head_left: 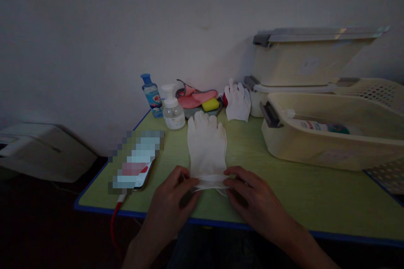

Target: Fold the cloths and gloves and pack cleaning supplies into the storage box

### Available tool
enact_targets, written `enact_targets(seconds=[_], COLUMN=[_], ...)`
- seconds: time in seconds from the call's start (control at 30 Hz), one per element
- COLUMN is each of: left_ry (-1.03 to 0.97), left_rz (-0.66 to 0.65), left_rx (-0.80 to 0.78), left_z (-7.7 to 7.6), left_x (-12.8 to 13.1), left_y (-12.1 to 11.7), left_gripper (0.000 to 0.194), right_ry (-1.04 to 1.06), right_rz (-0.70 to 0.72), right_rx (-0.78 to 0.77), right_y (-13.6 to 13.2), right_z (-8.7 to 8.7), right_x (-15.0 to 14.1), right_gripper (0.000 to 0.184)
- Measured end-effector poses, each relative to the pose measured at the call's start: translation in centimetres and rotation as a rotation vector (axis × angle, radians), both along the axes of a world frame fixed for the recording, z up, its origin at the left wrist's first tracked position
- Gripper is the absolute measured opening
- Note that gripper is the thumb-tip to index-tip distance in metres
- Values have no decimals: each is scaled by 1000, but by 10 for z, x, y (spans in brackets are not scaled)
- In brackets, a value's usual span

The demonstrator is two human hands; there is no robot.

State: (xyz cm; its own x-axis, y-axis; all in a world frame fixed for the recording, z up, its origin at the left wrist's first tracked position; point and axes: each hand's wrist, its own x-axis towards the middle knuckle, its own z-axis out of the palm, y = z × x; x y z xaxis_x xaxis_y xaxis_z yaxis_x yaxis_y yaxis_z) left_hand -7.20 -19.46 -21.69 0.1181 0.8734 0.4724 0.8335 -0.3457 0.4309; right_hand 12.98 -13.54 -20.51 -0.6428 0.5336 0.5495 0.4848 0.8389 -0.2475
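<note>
A white rubber glove (206, 145) lies flat on the green table (284, 189), fingers pointing away from me. My left hand (172, 201) pinches the left side of its cuff. My right hand (252, 201) pinches the right side of the cuff. Both hands rest near the table's front edge. A second white glove (237, 101) stands propped at the back of the table, untouched.
A phone (137, 164) on a red cable lies left of the glove. Behind stand a blue-capped bottle (152, 96), a pump bottle (173, 109) and a cloth with a yellow sponge (210, 104). A cream open-lidded box (328, 134) fills the right side.
</note>
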Motion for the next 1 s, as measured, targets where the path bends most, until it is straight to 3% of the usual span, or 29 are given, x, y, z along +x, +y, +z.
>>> enact_targets(seconds=[0.3,0.63,1.0], left_ry=[-84,96,51], left_rz=[-17,132,183], left_rx=[-57,162,257], left_z=[0,-6,-4], left_x=[-2,1,4], left_y=[1,1,0], left_gripper=[18,20,18], right_ry=[23,29,64], right_rz=[38,34,27], right_rx=[-43,-60,-32], right_y=[-1,1,0], right_z=[1,-1,0], right_x=[1,-1,-1], right_gripper=[19,21,23])
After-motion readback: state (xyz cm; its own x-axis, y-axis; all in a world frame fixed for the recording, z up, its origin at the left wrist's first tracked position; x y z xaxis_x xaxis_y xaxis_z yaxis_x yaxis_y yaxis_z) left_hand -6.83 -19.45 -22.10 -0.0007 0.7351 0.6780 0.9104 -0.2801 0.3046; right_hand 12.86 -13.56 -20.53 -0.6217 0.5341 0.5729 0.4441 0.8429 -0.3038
